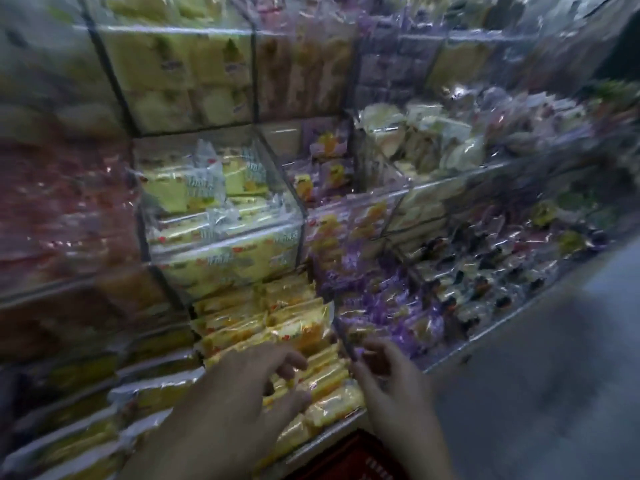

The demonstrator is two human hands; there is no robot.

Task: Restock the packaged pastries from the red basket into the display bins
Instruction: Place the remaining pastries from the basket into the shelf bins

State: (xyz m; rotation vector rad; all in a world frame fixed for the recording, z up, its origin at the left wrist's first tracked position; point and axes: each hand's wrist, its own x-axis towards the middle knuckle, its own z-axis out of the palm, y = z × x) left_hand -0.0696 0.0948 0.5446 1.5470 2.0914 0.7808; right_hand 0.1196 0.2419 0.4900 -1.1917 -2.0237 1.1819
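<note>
Whole frame is motion-blurred; the left third and the top rows are smeared, so the contents there are unreadable. The red plastic basket [349, 459] is cut off by the bottom edge and partly hidden behind both forearms. Only a mesh corner shows, and I can't tell what is inside it.

The yellow-wrapped packaged pastries [298, 327] lie stacked in rows in the lowest clear acrylic display bin [341, 424], directly above the basket. More of the same pastries sit in the clear bin one tier up [225, 244]. The purple-wrapped packets [384, 303] are in the neighbouring compartment to the right, past a thin dark divider [341, 336]. Print on the wrappers is not legible.

The left hand [242, 386] is over the yellow rows with fingers spread and loosely bent and the thumb low. It holds nothing that I can see, and contact with the top packs is unclear.

The right hand [391, 386] is at the divider's near end with fingers curled inward. I can't tell whether it grips the divider, grips a packet, or holds nothing.

The grey floor [554, 393] is on the right.
</note>
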